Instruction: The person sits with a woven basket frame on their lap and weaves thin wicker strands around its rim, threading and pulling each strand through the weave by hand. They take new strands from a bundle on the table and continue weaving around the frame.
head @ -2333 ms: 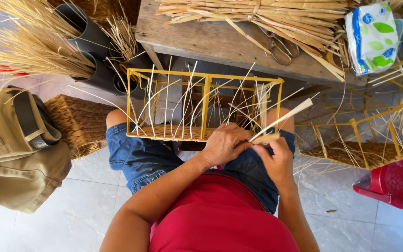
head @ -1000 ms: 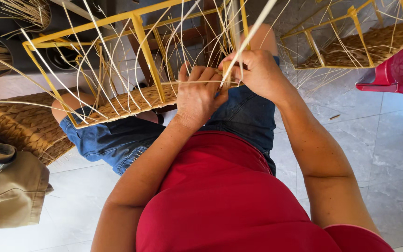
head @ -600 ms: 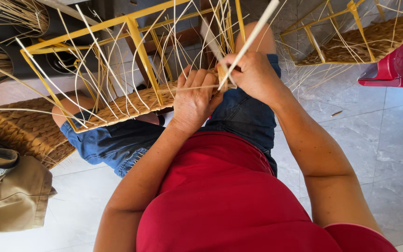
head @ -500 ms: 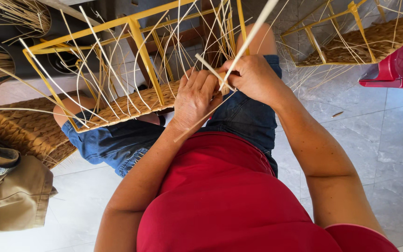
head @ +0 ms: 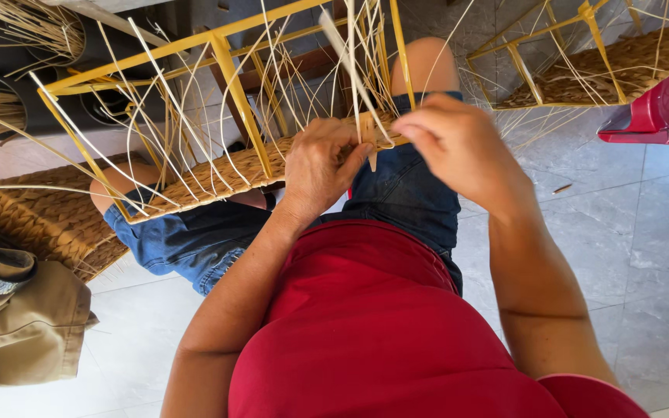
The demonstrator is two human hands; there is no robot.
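Basically 2 hands: left hand (head: 320, 166) & right hand (head: 451, 139) apparently pinching 1 strip (head: 348, 63), 2 frames.

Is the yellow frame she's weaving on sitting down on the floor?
No, the yellow frame rests across the person's lap, its woven base lying on the thighs while the left hand and right hand work its edge.

Under me the floor (head: 660, 232) is pale grey tile with thin grout lines, and a small scrap of fibre (head: 561, 188) lies loose on it to my right. To my left a woven mat (head: 32, 224) lies flat on the tiles, and just beside it, nearer me, sits a khaki cloth bag (head: 21, 325). At the upper right a red plastic stool (head: 663, 112) stands on the floor, just beside a second yellow frame (head: 582, 54) with a woven base.
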